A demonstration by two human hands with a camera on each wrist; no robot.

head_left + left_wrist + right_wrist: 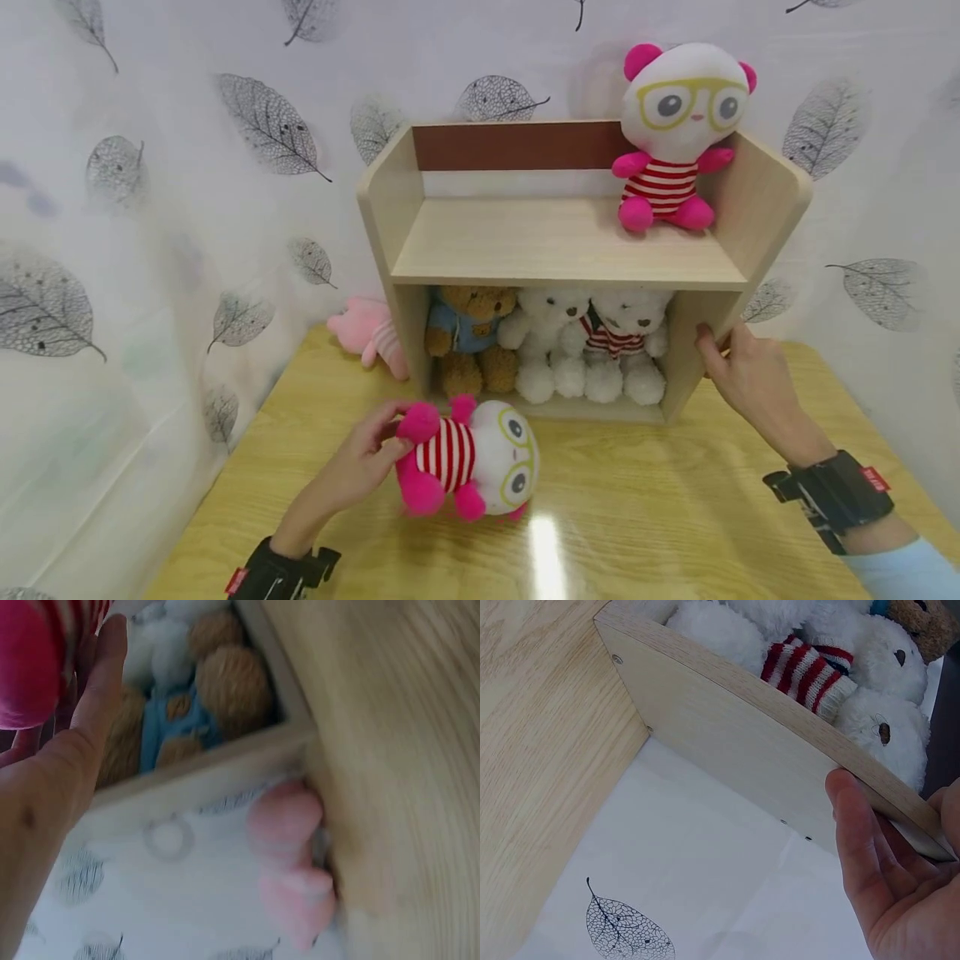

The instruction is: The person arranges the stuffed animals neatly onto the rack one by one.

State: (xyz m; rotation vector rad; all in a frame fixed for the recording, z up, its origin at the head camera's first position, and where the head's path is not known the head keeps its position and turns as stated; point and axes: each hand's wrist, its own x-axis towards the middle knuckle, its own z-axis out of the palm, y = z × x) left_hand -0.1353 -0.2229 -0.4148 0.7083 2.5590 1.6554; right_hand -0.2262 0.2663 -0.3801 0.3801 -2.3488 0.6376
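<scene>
My left hand (367, 454) grips a plush panda (457, 458) by its pink legs, and the toy lies sideways over the table in front of the shelf. It has yellow glasses and a red-striped body. With the right hand (750, 379) I hold the front edge of the wooden shelf's (693, 350) right side panel, thumb inside and fingers outside in the right wrist view. A matching panda (667, 183) sits upright at the right end of the upper tier. Below it a brown bear (468, 333) in blue and two white bears (551, 342) sit side by side.
A pink plush toy (367, 333) leans on the table outside the shelf's left panel. The wood-grain table (615, 517) carries the shelf near its back edge. Leaf-printed white cloth (187, 208) hangs behind and to the left.
</scene>
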